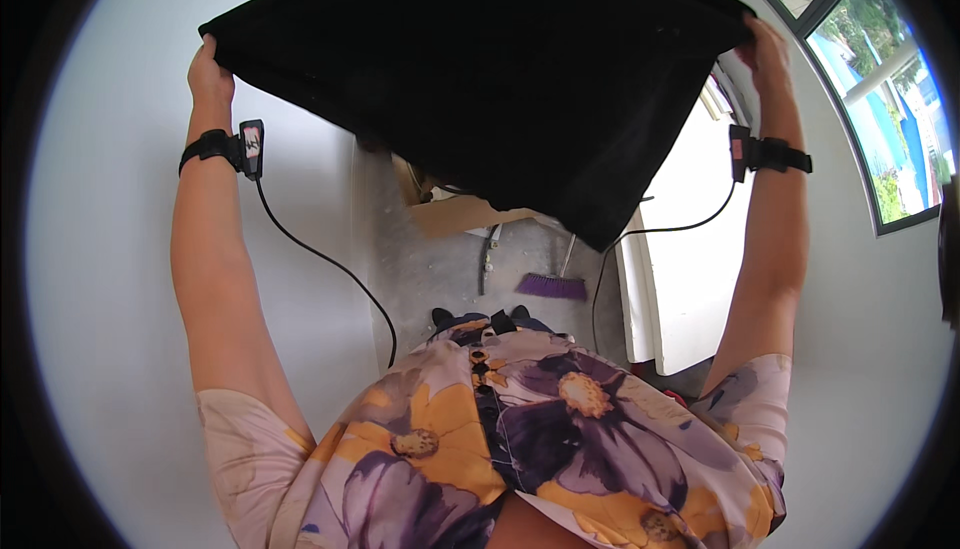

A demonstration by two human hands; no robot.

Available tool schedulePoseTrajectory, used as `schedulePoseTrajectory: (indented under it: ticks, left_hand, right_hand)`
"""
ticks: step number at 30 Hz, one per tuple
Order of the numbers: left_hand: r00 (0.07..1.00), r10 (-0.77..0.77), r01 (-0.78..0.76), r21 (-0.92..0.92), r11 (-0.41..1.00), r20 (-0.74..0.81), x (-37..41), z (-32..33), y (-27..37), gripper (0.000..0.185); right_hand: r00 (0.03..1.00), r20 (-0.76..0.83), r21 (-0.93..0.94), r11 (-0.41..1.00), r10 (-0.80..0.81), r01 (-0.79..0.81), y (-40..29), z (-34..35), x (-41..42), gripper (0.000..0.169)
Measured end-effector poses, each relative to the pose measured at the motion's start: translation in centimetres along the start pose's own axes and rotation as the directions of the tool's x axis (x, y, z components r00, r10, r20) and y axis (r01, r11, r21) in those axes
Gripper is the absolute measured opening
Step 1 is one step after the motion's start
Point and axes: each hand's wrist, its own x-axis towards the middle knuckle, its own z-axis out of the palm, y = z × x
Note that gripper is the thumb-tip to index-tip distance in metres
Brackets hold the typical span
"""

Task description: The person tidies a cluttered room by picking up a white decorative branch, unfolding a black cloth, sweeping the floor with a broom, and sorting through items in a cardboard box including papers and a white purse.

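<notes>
A large black cloth (pixel 480 76) is stretched out in front of me at arm's length. My left hand (pixel 210 76) grips its left corner, with the thumb up against the edge. On the other side my right hand (pixel 766 54) holds the right edge; its fingers are partly behind the fabric. The cloth's lower part hangs to a point right of the middle. Whether it is a flat piece or a garment I cannot tell. Each wrist wears a black strap with a small cabled device.
Below the cloth, a cardboard box (pixel 465 213) with items inside is partly hidden. A purple-bristled broom (pixel 552 286) and a dark strip (pixel 484 264) lie on the grey floor (pixel 435 271). White panels (pixel 686 249) lean at the right, below a window (pixel 877 84). A white wall (pixel 112 249) stands left.
</notes>
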Motion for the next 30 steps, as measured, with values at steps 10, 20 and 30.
schedulePoseTrajectory:
  ticks: [10, 20, 30]
  left_hand:
    - [0.959, -0.241, 0.205, 0.22, 0.954, 0.15, -2.7, -5.3, -14.9, 0.036]
    - [0.941, -0.27, 0.064, 0.675, 0.735, 0.205, -3.3, -8.7, -11.6, 0.033]
    - [0.998, 0.064, -0.069, 0.337, 0.939, 0.028, -15.0, -11.7, 1.2, 0.047]
  right_hand:
    - [0.942, 0.259, -0.914, 0.261, -0.213, 0.311, 0.8, -1.6, 6.0, 0.01]
    - [0.998, 0.056, -0.62, 0.785, 0.034, 0.008, -1.1, 0.8, 1.1, 0.018]
    - [0.961, -0.022, -0.531, 0.817, -0.277, 0.223, -5.7, -2.1, -8.9, 0.017]
